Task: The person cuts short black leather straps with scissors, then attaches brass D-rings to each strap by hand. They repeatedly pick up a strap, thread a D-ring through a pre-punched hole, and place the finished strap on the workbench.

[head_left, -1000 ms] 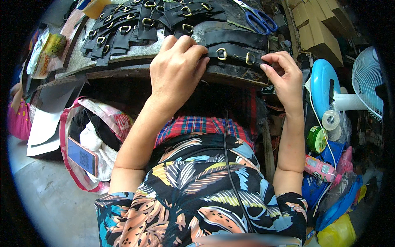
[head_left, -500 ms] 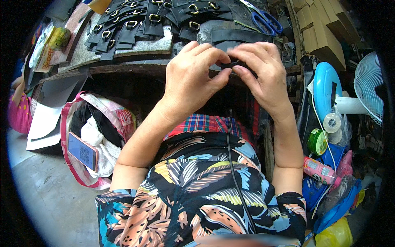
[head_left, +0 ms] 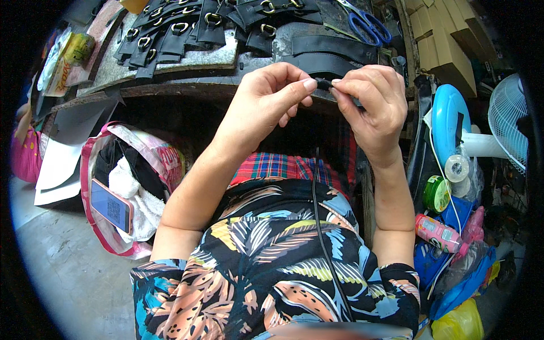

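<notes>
Between my two hands, over the front edge of the workbench, is a small black piece (head_left: 323, 84), perhaps leather; its exact kind is too small to make out. My left hand (head_left: 272, 96) pinches its left end between thumb and fingers. At its other end my right hand (head_left: 371, 99) grips it with the fingertips. Just beyond lie two wide black leather strips (head_left: 334, 49) on the bench. To their left are several black leather straps with metal rings (head_left: 212, 22), partly on a pale board (head_left: 218, 59).
Blue-handled scissors (head_left: 368, 28) lie at the back right of the bench. Cardboard boxes (head_left: 447, 51), a fan (head_left: 507, 122) and a pink bottle (head_left: 437, 233) are to the right. At left, an open bag (head_left: 93, 209) holds a white cloth (head_left: 141, 209) and a phone (head_left: 111, 205).
My hands have turned and moved slightly apart, showing more of the black piece. The left thumb now lies along its top, and the right hand has shifted a little right.
</notes>
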`<state>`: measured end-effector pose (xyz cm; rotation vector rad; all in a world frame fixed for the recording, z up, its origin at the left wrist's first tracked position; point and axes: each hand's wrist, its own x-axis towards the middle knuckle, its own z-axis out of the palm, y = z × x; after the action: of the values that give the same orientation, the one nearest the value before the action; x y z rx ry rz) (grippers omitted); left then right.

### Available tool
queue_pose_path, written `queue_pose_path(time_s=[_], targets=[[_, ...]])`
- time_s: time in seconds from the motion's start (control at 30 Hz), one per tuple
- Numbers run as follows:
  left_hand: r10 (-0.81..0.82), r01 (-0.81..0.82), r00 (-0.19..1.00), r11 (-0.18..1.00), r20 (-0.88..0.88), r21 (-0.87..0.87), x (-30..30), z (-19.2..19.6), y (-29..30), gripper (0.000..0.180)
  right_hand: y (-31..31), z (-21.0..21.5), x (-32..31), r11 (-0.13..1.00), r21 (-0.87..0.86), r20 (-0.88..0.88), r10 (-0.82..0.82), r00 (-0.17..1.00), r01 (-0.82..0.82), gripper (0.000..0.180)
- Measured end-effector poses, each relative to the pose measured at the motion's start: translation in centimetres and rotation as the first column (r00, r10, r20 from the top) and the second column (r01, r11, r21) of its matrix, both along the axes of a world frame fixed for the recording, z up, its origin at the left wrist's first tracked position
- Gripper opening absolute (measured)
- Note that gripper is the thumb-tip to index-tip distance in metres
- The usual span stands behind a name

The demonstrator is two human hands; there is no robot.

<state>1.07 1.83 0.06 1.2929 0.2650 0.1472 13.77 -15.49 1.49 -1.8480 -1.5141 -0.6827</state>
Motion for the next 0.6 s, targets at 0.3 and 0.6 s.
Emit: queue_pose_path(time_s=[0.3, 0.6], targets=[[-0.112, 0.104, 0.994, 0.956, -0.014, -0.276, 0.2, -0.5, 0.2, 0.019, 0.1, -0.8, 0.1, 0.999, 0.032, 0.115, 0.035, 0.993, -0.038, 0.022], [-0.087, 0.115, 0.988, 0.967, 0.131, -0.228, 0.9, -0.6, -0.6, 0.019, 0.2, 0.1, 0.1, 0.995, 0.056, -0.223, 0.094, 0.970, -0.083, 0.018]])
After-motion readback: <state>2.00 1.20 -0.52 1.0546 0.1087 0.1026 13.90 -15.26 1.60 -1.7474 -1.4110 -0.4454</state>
